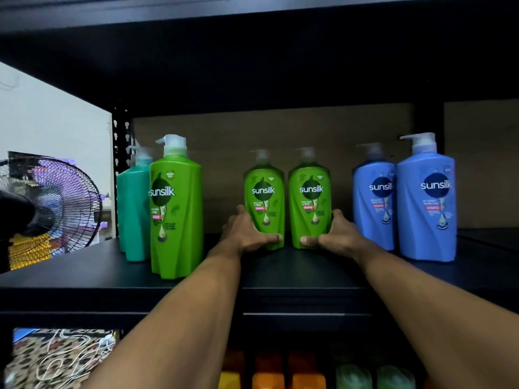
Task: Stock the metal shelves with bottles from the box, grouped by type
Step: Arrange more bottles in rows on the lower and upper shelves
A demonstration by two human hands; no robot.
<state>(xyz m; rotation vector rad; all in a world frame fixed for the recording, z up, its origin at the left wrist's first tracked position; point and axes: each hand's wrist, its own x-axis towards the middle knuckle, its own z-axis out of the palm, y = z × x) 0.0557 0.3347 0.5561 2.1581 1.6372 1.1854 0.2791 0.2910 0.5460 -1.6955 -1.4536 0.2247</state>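
Note:
Two green Sunsilk pump bottles stand side by side deep on the black metal shelf (pixel 280 276). My left hand (pixel 247 234) grips the base of the left green bottle (pixel 264 192). My right hand (pixel 334 234) grips the base of the right green bottle (pixel 310 192). Both bottles are upright and rest on the shelf. A larger-looking green bottle (pixel 176 209) stands nearer the front at the left, with a teal bottle (pixel 134 209) behind it. Two blue Sunsilk bottles (pixel 427 203) stand at the right. The box is out of view.
A black shelf board hangs low overhead. A black upright post (pixel 120 141) marks the shelf's left end. A standing fan (pixel 53 203) is beyond it at the left. On the shelf below are orange, yellow and green bottle tops (pixel 280 374).

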